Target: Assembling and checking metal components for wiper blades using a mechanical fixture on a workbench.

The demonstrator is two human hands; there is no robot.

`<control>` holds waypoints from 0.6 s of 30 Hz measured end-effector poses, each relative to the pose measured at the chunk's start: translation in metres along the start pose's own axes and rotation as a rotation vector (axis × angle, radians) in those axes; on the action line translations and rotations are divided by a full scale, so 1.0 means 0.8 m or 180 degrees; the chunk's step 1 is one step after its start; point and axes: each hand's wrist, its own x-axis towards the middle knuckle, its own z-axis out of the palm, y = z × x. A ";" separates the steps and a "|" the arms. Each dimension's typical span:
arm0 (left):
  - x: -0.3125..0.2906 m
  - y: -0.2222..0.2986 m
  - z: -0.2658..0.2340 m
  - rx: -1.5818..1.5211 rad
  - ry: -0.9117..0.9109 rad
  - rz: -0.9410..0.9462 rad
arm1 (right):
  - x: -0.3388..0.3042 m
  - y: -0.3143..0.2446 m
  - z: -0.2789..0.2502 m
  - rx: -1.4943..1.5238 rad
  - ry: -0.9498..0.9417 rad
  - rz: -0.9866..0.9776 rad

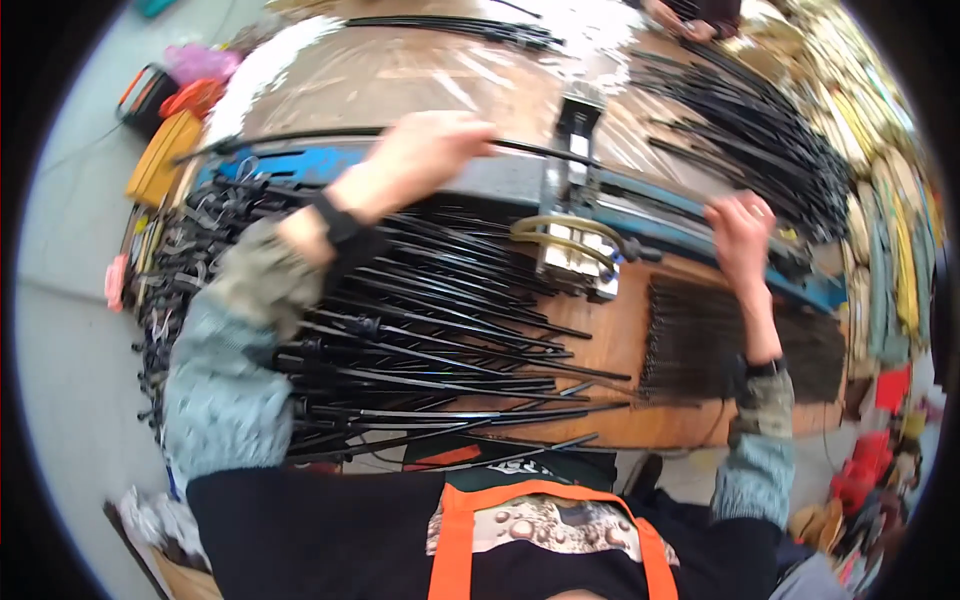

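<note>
My left hand (430, 150) is closed round a long, thin black rod (540, 150). The rod runs sideways above a blue metal rail (310, 165), and its right end lies against a small metal machine block (580, 245) with yellowish hoses. Over the right part of the rail, beyond the block, my right hand (742, 230) is raised with its fingers curled together. Whatever it may hold is too small or blurred to make out.
Many black rods with dark fittings (430, 310) spread across the near left of the wooden table (610, 350). A dark stack of thin rods (740, 335) lies at the near right. More black rods (760, 130) lie far right, near another person's hands (685, 20).
</note>
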 end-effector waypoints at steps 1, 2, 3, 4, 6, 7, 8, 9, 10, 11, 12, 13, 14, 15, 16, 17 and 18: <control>0.014 0.006 0.018 -0.0018 -0.0130 0.0026 | -0.010 0.009 -0.007 0.0014 -0.0038 0.0109; 0.031 0.017 0.035 0.0026 -0.0288 -0.0056 | -0.020 0.014 -0.010 0.0054 -0.0085 0.0185; 0.040 0.022 0.039 0.0077 -0.0425 -0.0126 | -0.022 0.016 -0.015 0.0073 -0.0115 0.0257; 0.035 0.022 0.036 0.0167 -0.0416 -0.0222 | -0.021 0.014 -0.015 0.0163 -0.0062 0.0177; 0.031 0.025 0.039 -0.0090 -0.0331 -0.0450 | -0.023 0.014 -0.015 0.0095 -0.0104 0.0195; 0.027 0.024 0.039 -0.0222 -0.0300 -0.0565 | -0.022 0.010 -0.008 0.0142 -0.0076 0.0173; 0.025 0.021 0.040 -0.0185 -0.0302 -0.0597 | -0.019 0.008 -0.004 0.0244 -0.0064 0.0208; 0.023 0.019 0.041 -0.0208 -0.0180 -0.0515 | -0.017 0.005 -0.001 0.0341 -0.0056 0.0246; 0.020 0.017 0.043 -0.0235 -0.0059 -0.0427 | -0.016 0.003 0.002 0.0434 -0.0051 0.0287; 0.019 0.015 0.046 -0.0265 0.0063 -0.0334 | -0.016 0.002 0.004 0.0457 -0.0037 0.0274; 0.019 0.015 0.050 -0.0243 0.0064 -0.0349 | -0.017 0.003 0.006 0.0500 -0.0062 0.0288; 0.025 0.015 0.055 -0.0358 0.0119 -0.0420 | -0.016 0.005 0.006 0.0512 -0.0079 0.0300; 0.031 0.016 0.060 -0.0476 0.0176 -0.0488 | -0.016 0.007 0.005 0.0521 -0.0097 0.0312; 0.033 0.018 0.062 -0.0583 0.0223 -0.0575 | -0.016 0.007 0.006 0.0530 -0.0081 0.0293; 0.034 0.020 0.064 -0.0564 0.0238 -0.0584 | -0.018 0.007 0.008 0.0573 -0.0085 0.0338; 0.033 0.022 0.066 -0.0703 0.0217 -0.0616 | -0.019 0.005 0.010 0.0615 -0.0091 0.0383; 0.034 0.024 0.068 -0.0846 0.0202 -0.0644 | -0.019 0.005 0.012 0.0651 -0.0098 0.0426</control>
